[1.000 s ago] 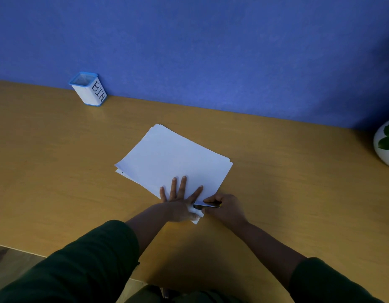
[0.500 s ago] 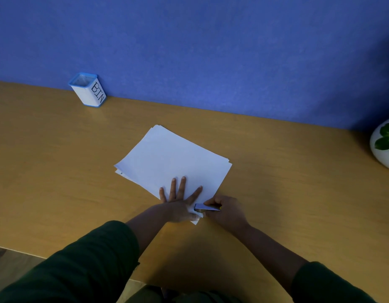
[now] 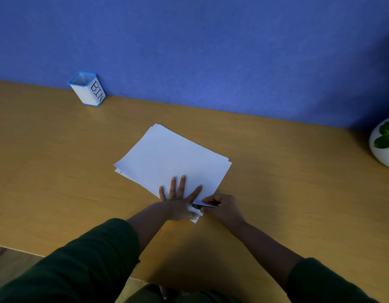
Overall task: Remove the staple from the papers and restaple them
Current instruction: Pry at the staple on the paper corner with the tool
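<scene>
A stack of white papers (image 3: 167, 158) lies tilted on the wooden desk (image 3: 58, 171). My left hand (image 3: 178, 202) presses flat on the stack's near corner, fingers spread and straight. My right hand (image 3: 224, 208) grips a small flat metallic tool (image 3: 204, 204) and holds its tip at that same corner, right beside my left thumb. The staple itself is hidden under my hands.
A small white box with a blue rim, labelled BIN (image 3: 87, 88), stands at the back left against the blue wall. A white pot with a green plant (image 3: 384, 145) sits at the right edge. The desk's front edge runs at the lower left.
My right hand and the tool have shifted slightly at the paper corner. My left hand stays pressed on the stack.
</scene>
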### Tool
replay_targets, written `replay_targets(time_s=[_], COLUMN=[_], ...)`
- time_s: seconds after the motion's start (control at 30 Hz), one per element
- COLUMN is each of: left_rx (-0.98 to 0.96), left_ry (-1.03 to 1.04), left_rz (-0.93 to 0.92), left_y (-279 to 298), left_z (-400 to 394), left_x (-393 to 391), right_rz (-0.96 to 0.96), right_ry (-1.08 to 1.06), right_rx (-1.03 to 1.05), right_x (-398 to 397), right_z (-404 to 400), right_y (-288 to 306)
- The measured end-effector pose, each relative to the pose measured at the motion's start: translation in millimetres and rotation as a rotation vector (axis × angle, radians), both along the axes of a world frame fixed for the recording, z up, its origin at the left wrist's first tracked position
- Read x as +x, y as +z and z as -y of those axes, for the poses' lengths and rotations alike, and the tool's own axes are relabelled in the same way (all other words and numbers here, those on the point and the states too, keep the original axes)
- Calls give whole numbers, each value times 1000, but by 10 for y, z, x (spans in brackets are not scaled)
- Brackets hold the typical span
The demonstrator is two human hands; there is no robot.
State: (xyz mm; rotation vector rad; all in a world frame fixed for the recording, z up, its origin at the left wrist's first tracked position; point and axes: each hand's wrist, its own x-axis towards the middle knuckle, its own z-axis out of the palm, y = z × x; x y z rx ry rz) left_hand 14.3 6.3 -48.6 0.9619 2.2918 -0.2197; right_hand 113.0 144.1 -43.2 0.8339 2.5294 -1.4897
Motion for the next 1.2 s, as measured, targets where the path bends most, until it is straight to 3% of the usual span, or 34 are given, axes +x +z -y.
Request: replay_targets(time_s=[0.13,0.4,0.63,0.8,0.93,1.03,1.2], left_rx=[4,12,8,5,11,16,15], left_ry=[-5,-12,0,3,-32,-17,-7], left_rz=[19,-4,19,-8,-69,-4,-16], left_y=[3,-35,-57,-92,-94,-66,-96], left_z=[9,0,3,19,31,14,10], left_x=[-15,0,-21,-31,-20,-16,-25], right_rz=[-40,28,39,-23,-6,38,19], right_ry=[-220,124,95,-142,-44,117,90], right_rx=[-294,127,127,-179,-68,83,139], right_x=[-44,10,-32,-37,-10,9,-25], right_z=[-122,-4,25,-96,-117,-41,6], right_y=[43,80,66,46,30,38,28])
